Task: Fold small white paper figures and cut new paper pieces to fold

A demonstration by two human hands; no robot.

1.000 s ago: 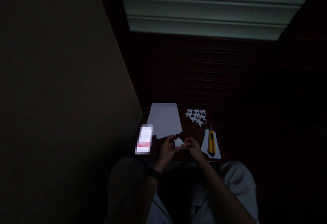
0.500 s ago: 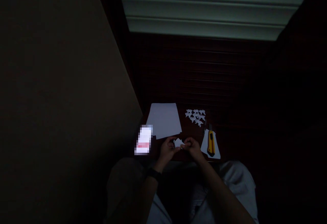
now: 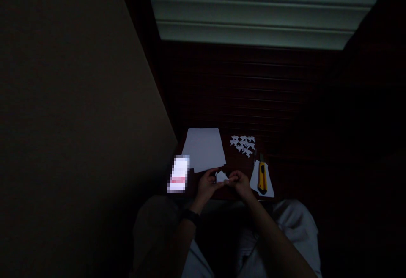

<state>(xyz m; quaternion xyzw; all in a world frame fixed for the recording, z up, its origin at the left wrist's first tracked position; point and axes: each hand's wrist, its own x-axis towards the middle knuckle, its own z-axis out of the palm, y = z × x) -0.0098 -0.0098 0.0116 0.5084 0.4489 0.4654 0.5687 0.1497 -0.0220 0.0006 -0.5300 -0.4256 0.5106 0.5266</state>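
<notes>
A small folded piece of white paper (image 3: 221, 177) is held between my two hands, above the near part of a dark table. My left hand (image 3: 208, 184) grips its left side, with the thumb along the lower edge. At its right edge the fingers of my right hand (image 3: 240, 183) pinch the paper. Beyond it lies a stack of white paper sheets (image 3: 204, 147). Several small folded paper shapes (image 3: 243, 143) are grouped at the back right. A yellow utility knife (image 3: 262, 179) rests on smaller white paper pieces (image 3: 269, 188) right of my right hand.
A lit, pixelated phone-like screen (image 3: 178, 174) lies at the table's left, by the corner of the sheets. A wall (image 3: 95, 100) rises close on the left. Dark slatted panelling (image 3: 241, 87) stands behind the table. My knees are just below the near edge.
The paper has shifted very slightly between my fingers, its outline now a little different. Both hands stay in almost the same place.
</notes>
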